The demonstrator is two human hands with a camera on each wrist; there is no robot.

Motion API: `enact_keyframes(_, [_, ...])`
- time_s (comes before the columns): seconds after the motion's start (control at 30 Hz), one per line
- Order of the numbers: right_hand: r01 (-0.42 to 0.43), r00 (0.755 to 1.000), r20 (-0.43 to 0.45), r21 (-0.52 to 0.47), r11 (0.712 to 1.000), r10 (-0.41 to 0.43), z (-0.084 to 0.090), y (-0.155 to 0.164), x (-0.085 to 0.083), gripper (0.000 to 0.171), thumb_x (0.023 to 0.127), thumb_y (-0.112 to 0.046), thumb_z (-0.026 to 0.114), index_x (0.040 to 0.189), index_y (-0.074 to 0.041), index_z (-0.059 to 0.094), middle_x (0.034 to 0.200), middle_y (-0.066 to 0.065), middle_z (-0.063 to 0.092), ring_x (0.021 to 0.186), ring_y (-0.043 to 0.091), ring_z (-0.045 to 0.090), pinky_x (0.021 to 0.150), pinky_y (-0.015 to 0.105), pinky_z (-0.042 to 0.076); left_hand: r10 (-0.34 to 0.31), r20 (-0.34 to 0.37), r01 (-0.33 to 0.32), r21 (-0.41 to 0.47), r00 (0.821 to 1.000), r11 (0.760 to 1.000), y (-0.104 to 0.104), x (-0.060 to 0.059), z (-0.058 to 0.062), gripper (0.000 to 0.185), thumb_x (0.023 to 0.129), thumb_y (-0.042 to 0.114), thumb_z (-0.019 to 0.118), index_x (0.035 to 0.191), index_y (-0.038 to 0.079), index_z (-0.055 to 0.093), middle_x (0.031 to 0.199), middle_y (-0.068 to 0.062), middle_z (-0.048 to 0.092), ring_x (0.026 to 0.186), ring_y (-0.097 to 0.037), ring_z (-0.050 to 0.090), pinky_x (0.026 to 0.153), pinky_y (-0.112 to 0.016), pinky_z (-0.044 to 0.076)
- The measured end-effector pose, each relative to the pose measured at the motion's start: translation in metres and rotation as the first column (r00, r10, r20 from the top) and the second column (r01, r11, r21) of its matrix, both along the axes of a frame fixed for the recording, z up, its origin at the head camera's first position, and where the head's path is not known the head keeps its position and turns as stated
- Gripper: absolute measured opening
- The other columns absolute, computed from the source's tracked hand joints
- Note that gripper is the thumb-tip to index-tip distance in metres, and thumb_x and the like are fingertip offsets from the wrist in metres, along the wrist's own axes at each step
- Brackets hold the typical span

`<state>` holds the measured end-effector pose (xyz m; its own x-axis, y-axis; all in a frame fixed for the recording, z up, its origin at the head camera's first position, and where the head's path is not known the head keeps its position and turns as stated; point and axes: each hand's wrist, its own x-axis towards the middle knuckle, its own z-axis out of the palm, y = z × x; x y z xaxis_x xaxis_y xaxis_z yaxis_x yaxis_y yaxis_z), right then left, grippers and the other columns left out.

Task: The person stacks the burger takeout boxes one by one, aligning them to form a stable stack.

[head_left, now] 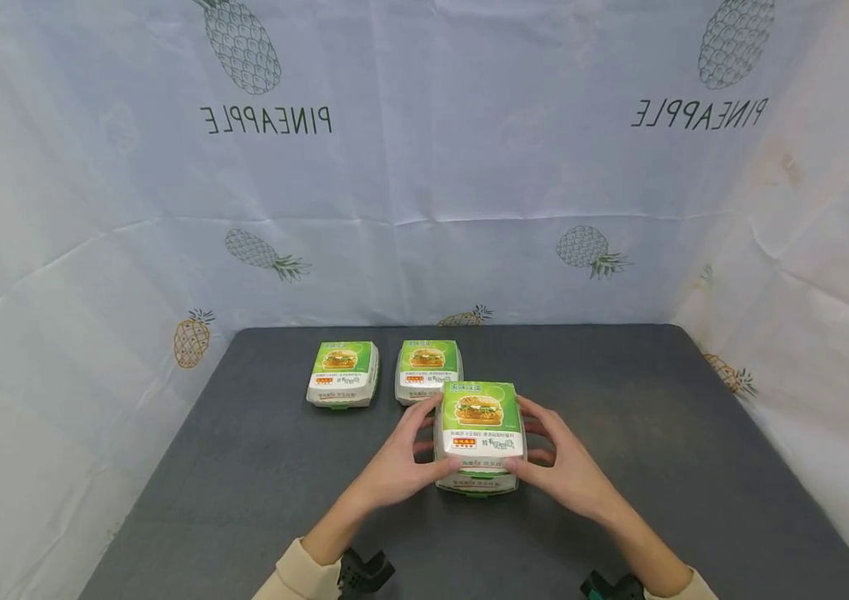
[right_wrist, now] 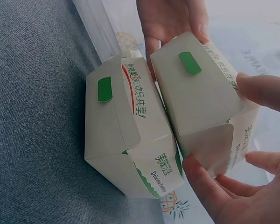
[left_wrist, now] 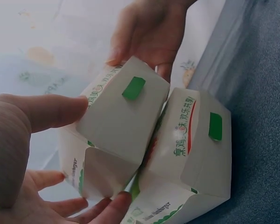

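Both hands hold a white and green burger box (head_left: 479, 419) from its two sides. It sits just over a second, like box (head_left: 478, 483) on the dark table (head_left: 656, 433). My left hand (head_left: 407, 450) grips its left side, thumb on the near face and fingers round the far edge. My right hand (head_left: 546, 454) grips the right side the same way. In the left wrist view the held box (left_wrist: 116, 126) is tilted against the lower box (left_wrist: 196, 154). The right wrist view shows the same pair, held box (right_wrist: 200, 98) and lower box (right_wrist: 126, 135).
Two more closed burger boxes stand side by side farther back, one at the left (head_left: 344, 372) and one (head_left: 426, 367) just behind the held box. A pineapple-print cloth (head_left: 424, 208) walls in the table at the back and both sides.
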<state>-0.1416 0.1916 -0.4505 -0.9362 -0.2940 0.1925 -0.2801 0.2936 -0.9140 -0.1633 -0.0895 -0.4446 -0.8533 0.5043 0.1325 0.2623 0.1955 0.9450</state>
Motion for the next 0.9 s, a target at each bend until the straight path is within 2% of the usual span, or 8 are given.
enact_keyframes(0.13, [0.003, 1.0, 0.01, -0.003, 1.0, -0.003, -0.0003, -0.0011, 0.0002, 0.084, 0.09, -0.022, 0.081, 0.159, -0.016, 0.033, 0.153, 0.014, 0.035, 0.131, 0.039, 0.045, 0.089, 0.032, 0.055, 0.0, 0.0, 0.0, -0.01, 1.0, 1.0, -0.0003, -0.0006, -0.0026, 0.088, 0.094, 0.025, 0.075, 0.163, 0.018, 0.021, 0.161, -0.011, 0.025, 0.142, -0.033, 0.039, 0.104, -0.05, 0.047])
enact_keyframes(0.43, [0.007, 0.999, 0.036, 0.013, 1.0, -0.007, -0.0023, -0.0007, 0.0004, 0.084, 0.093, -0.022, 0.078, 0.16, -0.015, 0.028, 0.156, 0.014, 0.034, 0.133, 0.042, 0.044, 0.092, 0.038, 0.054, 0.003, 0.031, -0.003, -0.003, 1.0, 1.0, -0.0006, -0.0004, -0.0078, 0.089, 0.096, 0.026, 0.073, 0.164, 0.022, 0.016, 0.162, -0.012, 0.021, 0.142, -0.034, 0.038, 0.102, -0.049, 0.048])
enact_keyframes(0.7, [-0.009, 0.995, 0.103, -0.023, 1.0, 0.011, -0.0044, -0.0013, -0.0006, 0.087, 0.094, -0.021, 0.077, 0.162, -0.019, 0.023, 0.157, 0.016, 0.031, 0.139, 0.045, 0.038, 0.092, 0.035, 0.054, 0.002, 0.062, -0.002, -0.01, 0.998, 1.0, -0.0003, 0.0008, -0.0091, 0.091, 0.097, 0.027, 0.072, 0.165, 0.02, 0.012, 0.16, -0.013, 0.023, 0.14, -0.034, 0.039, 0.099, -0.04, 0.05])
enact_keyframes(0.9, [-0.023, 0.993, 0.111, -0.05, 0.999, 0.028, -0.0059, -0.001, -0.0018, 0.087, 0.094, -0.019, 0.076, 0.162, -0.017, 0.022, 0.157, 0.018, 0.03, 0.139, 0.047, 0.037, 0.091, 0.035, 0.055, 0.001, 0.064, -0.001, -0.007, 0.998, 1.0, 0.001, 0.0012, -0.0097, 0.09, 0.097, 0.028, 0.071, 0.165, 0.02, 0.012, 0.161, -0.013, 0.022, 0.141, -0.035, 0.038, 0.098, -0.037, 0.05])
